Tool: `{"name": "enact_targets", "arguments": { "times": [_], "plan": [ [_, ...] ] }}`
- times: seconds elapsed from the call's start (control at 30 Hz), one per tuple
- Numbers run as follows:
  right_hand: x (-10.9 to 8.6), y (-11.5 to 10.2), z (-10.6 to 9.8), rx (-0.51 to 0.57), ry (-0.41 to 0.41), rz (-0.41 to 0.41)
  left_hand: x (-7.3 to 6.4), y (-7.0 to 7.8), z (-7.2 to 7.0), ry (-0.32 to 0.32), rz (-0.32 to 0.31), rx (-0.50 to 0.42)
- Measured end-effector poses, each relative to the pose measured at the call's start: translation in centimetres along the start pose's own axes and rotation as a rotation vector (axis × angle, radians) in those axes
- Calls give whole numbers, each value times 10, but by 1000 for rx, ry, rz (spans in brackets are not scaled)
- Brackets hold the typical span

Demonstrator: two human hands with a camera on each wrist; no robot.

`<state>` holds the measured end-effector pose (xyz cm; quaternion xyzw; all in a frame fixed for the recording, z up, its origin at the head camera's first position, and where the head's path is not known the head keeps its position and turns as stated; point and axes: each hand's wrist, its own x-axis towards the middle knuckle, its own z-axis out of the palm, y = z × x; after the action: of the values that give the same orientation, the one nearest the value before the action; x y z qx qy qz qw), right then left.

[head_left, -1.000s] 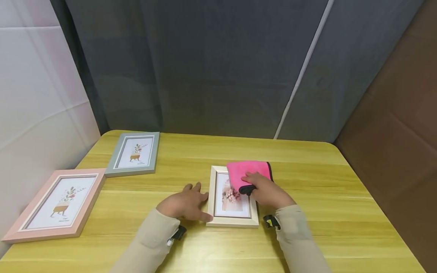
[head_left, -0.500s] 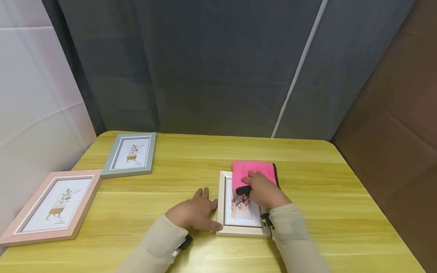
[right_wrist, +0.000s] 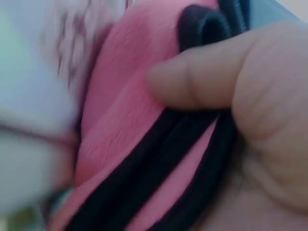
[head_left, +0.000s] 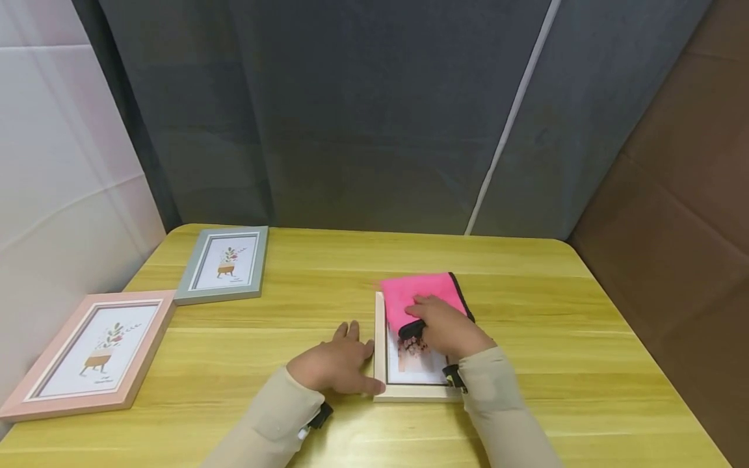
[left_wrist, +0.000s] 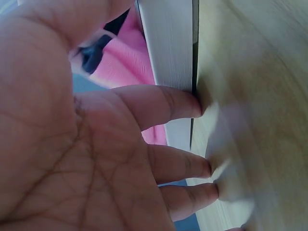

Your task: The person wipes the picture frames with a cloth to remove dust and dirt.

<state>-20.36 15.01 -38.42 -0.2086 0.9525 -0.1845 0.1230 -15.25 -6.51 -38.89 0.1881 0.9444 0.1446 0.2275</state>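
A cream picture frame [head_left: 418,392] with a pink-flower print lies flat on the table. My left hand [head_left: 336,364] is spread at its left side, thumb at the near left corner; in the left wrist view the fingers [left_wrist: 168,103] reach past the frame's side [left_wrist: 175,53] down to the tabletop. With my right hand [head_left: 450,327] I hold a folded pink cloth [head_left: 418,286] with black edging over the upper part of the print. The thumb [right_wrist: 192,79] presses into the cloth's folds [right_wrist: 130,96] in the right wrist view. The cloth hides the frame's far edge.
A pink picture frame [head_left: 35,390] lies at the table's left edge. Behind it a grey-blue frame [head_left: 190,260] touches its corner. Both show plant prints. Grey curtain [head_left: 363,117] hangs beyond the wooden table [head_left: 585,390], with a brown one [head_left: 690,169] at right.
The cloth under my right hand shifts right with the frame, then sweeps left over its top edge. The cream frame sits slightly farther right and nearer; the left hand stays against it.
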Motion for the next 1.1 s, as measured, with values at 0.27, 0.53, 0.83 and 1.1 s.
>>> {"name": "enact_targets", "arguments": {
  "times": [0.27,0.53,0.83,1.1],
  "plan": [
    [-6,18,-10,-124,36,130,0,0,1,-3,3,12],
    [5,-11,10,-48,-19,-23,1,-1,1,-2,4,14],
    [-4,3,-6,16,35,2,1,0,2,-3,-9,-9],
    [-7,17,-10,-131,56,139,1,0,2,-1,-4,-9]
  ]
}}
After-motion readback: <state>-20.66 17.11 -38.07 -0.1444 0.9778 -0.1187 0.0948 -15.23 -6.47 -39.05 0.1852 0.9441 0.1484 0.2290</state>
